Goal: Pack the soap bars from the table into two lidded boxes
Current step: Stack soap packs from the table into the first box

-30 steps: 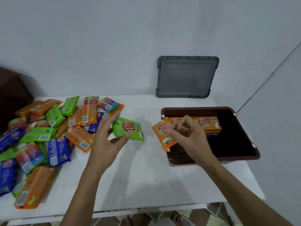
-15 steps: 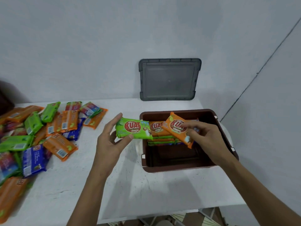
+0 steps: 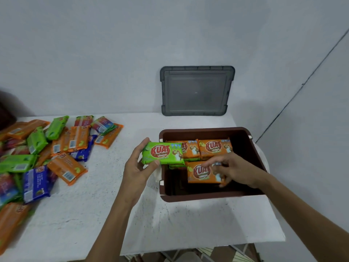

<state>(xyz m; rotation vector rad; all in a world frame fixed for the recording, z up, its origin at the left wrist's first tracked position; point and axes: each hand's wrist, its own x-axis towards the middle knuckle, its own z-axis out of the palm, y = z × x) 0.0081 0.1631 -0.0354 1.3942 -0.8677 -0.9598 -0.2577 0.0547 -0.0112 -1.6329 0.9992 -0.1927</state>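
A brown box (image 3: 209, 196) stands open on the white table (image 3: 188, 220), with orange soap bars (image 3: 215, 147) stacked along its far side. My left hand (image 3: 137, 167) grips a green soap bar (image 3: 163, 153) at the box's left rim. My right hand (image 3: 234, 168) is inside the box, fingers on an orange soap bar (image 3: 203, 172) lying flat in front of the stack. A pile of loose soap bars (image 3: 54, 146) in orange, green and blue covers the table's left side.
A grey lid (image 3: 196, 91) leans upright against the wall behind the box. The table's right edge lies just past the box and its front edge (image 3: 188, 248) is near me. A dark object (image 3: 5, 114) sits at the far left.
My right hand has lowered the orange bar from above the box down into it. My left hand has carried the green bar right to the box's rim.
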